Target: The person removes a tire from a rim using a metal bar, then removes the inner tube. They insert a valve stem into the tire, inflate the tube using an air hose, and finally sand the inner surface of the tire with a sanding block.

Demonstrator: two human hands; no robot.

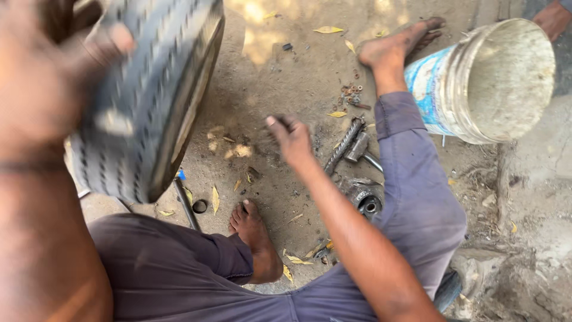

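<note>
Tyre [146,101] stands tilted, tread upward, left hand [36,83] gripping it; right hand [289,137] hovers, grip unclear.

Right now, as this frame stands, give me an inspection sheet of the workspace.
Surface: bare dirt ground, dusty, sunlit in patches.
Job's things: tyre, held upright off to the left; threaded rod and hammer on the ground.
Clutter: dry leaves, small nuts and washers, round metal part, thin bar.
Hands: left hand blurred, on the tyre tread; right hand out over the ground, pinching something small and dark.
Cables: nothing seen.
Surroundings: white bucket lying on its side; another person's hand at top right.
</note>
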